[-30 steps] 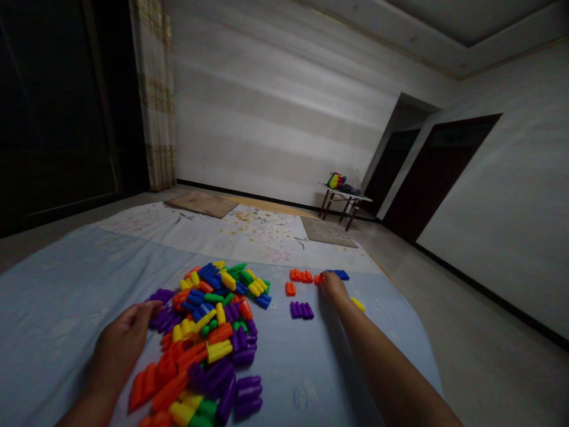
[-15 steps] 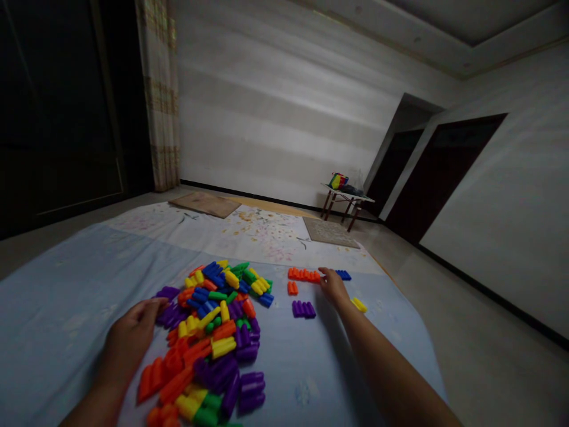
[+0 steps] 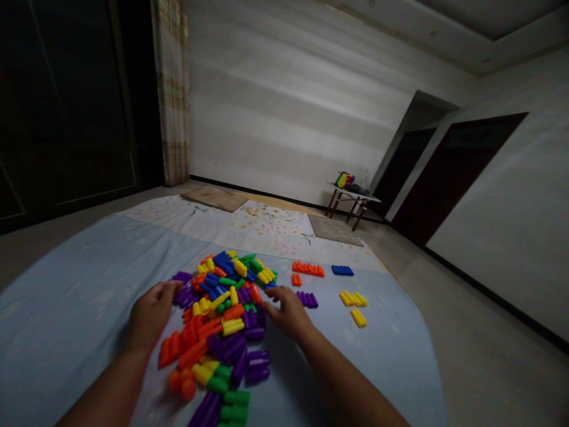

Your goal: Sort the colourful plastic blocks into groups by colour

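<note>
A heap of plastic building blocks (image 3: 231, 299) in purple, orange, yellow, green and blue is spread over the blue part of the sheet. At its left edge rests my left hand (image 3: 153, 308), thumb and fingers pressed together beside some purple blocks (image 3: 187, 296); what lies between the fingertips is hidden. My right hand (image 3: 288, 311) hovers by the heap's right edge, thumb and forefinger apart, with nothing visible in it. Right of the heap lie an orange row (image 3: 308, 269), a small orange block (image 3: 296, 280), a purple row (image 3: 307, 299), a blue row (image 3: 342, 270) and two yellow pieces (image 3: 354, 298).
The floral sheet (image 3: 106, 267) covers a broad low surface. Two flat mats or boards lie at its far side, a brown one (image 3: 216, 198) and a grey patterned one (image 3: 335, 230). Beyond stands a small table (image 3: 353, 194) with a colourful bag, near the wall.
My right hand has moved left from the orange and blue rows to the heap's edge, uncovering the blue row and a yellow piece. The left hand stays by the purple blocks. The view has shifted slightly.
</note>
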The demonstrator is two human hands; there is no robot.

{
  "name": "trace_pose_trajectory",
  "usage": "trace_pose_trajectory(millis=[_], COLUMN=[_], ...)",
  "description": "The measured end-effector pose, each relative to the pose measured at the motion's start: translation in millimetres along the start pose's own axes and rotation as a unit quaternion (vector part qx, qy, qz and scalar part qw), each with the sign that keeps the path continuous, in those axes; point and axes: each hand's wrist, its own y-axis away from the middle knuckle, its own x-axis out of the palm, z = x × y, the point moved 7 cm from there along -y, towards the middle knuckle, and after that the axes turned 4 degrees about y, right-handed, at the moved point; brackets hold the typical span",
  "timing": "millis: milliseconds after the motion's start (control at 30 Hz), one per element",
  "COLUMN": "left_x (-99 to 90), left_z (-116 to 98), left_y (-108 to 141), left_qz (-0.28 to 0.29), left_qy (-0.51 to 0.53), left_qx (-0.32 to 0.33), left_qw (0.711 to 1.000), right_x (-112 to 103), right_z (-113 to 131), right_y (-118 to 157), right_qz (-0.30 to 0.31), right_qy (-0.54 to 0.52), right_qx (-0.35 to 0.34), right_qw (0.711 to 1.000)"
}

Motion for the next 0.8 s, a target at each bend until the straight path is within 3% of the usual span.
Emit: trace_pose_trajectory(millis=[167, 433, 633, 800], left_x=[0.3, 1.7, 1.7, 0.5], left_z=[4, 9, 6, 3], left_y=[-3, -6, -4, -2], left_qz=[-0.003, -0.018, -0.016, -0.029], left_qy=[0.006, 0.023, 0.020, 0.023], left_qx=[0.007, -0.001, 0.006, 0.010], left_qw=[1.000, 1.000, 1.000, 0.999], right_x=[18, -14, -24, -18], right_z=[2, -17, -21, -24], right_y=[-13, 0, 19, 29], right_qz=[-0.002, 0.011, 0.176, 0.212], right_qy=[0.022, -0.060, -0.058, -0.032], right_qx=[0.023, 0.027, 0.005, 0.008], right_qw=[1.000, 0.998, 0.983, 0.977])
